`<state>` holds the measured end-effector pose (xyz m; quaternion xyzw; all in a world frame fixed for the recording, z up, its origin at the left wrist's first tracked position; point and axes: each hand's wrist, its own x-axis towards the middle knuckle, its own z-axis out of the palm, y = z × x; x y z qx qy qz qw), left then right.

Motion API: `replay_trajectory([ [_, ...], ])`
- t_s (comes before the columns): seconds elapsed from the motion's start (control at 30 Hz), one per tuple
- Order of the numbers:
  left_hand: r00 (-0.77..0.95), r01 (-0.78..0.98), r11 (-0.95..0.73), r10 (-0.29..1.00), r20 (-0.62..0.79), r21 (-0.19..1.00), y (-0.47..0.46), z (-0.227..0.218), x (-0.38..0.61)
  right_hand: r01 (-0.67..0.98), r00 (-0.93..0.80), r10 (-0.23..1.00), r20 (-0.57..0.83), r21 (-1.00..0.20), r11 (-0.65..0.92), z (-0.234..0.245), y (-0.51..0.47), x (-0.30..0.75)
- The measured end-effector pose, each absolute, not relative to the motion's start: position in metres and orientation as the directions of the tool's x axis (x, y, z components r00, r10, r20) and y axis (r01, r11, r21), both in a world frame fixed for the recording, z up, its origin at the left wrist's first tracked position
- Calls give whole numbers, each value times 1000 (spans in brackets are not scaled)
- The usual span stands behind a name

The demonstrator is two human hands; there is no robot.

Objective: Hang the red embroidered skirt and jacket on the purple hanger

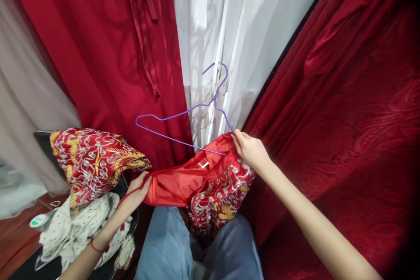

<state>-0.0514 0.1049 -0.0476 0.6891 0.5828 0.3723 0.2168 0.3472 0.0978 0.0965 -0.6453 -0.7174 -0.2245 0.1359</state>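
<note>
A red garment (183,183) with silver and gold embroidery hangs between my hands above my knees, its plain red lining and a white label showing at the neck. My right hand (249,146) pinches its right shoulder together with one end of a purple wire hanger (179,115). That end of the hanger sits inside the garment; the other end sticks out free to the left, hook up. Closed on the garment's left edge is my left hand (136,190), with fingers partly hidden by the cloth.
At left, a dark chair (42,144) bears a folded red embroidered garment (95,162) and a white dotted cloth (77,232). Red curtains (108,52) hang ahead; patterned dark-red fabric (348,140) is close on the right. White door panels (259,22) stand between them.
</note>
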Motion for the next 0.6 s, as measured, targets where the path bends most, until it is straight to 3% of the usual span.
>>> replay_trajectory([
  [0.17,-9,634,-316,910,415,706,125,33,-46,982,-158,843,514,172,80,98,93,354],
  [0.27,1,687,-318,899,437,653,146,65,-33,981,-131,836,533,190,33,99,87,356],
  [0.43,74,770,-328,898,434,548,162,88,-24,971,-123,831,542,240,-12,102,80,363],
  [0.6,98,712,-357,903,419,605,183,103,-51,958,-121,838,533,282,-41,103,80,361],
])
